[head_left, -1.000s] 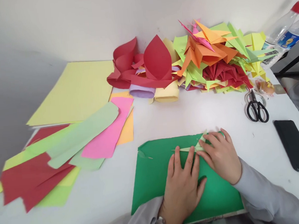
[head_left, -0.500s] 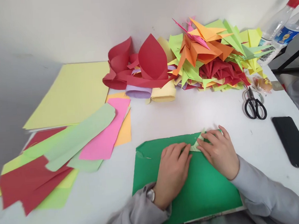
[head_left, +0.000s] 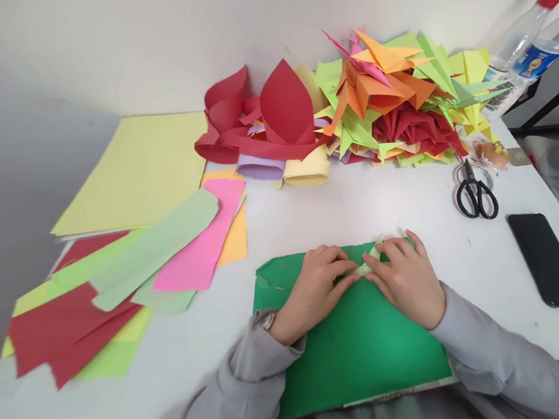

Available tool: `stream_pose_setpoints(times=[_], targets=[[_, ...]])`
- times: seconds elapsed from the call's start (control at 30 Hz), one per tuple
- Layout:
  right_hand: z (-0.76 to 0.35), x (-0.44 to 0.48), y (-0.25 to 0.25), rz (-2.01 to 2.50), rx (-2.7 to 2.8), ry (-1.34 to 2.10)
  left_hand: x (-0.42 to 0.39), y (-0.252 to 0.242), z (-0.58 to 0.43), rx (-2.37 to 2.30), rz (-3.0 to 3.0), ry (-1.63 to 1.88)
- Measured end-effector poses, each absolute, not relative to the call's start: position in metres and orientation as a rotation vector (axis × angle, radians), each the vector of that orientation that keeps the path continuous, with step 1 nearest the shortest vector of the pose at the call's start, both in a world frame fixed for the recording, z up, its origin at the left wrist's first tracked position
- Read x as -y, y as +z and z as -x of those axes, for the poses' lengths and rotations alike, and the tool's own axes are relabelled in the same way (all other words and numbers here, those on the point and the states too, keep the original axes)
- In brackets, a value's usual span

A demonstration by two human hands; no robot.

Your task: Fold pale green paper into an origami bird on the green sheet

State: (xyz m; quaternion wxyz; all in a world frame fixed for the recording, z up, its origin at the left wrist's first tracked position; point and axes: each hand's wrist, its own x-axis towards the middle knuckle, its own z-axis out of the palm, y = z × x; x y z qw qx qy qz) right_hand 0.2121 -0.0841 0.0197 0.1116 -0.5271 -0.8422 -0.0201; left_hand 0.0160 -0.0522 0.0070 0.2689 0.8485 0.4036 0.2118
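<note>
A small pale green folded paper (head_left: 364, 268) lies over the upper part of a green board (head_left: 363, 351). My left hand (head_left: 317, 287) pinches its left end between thumb and fingers. On its right side, my right hand (head_left: 405, 277) grips the paper with thumb and forefinger, and a narrow pointed tip sticks up beside those fingers. Much of the folded piece is hidden behind the fingertips, so its full shape does not show.
Cut paper strips (head_left: 156, 245) and a yellow sheet stack (head_left: 136, 169) lie left. Rolled red paper (head_left: 285, 106) and a heap of folded paper shapes (head_left: 387, 104) stand along the wall. Black-handled scissors (head_left: 476, 194), a black phone (head_left: 548, 259) and plastic bottles (head_left: 536, 54) are right.
My left hand has shifted slightly up, its thumb now below the fingers at the paper's left end. The right hand stays almost in place. The whole view has moved a little.
</note>
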Motion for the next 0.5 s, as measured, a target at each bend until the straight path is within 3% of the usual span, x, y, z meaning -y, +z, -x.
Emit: stream_pose_setpoints(times=[0.5], targets=[[-0.2136,0.0815,0.0176,1.557,2.412,0.080,0.0515,0.0038,-0.0184,-1.136,-2.223,0.555]])
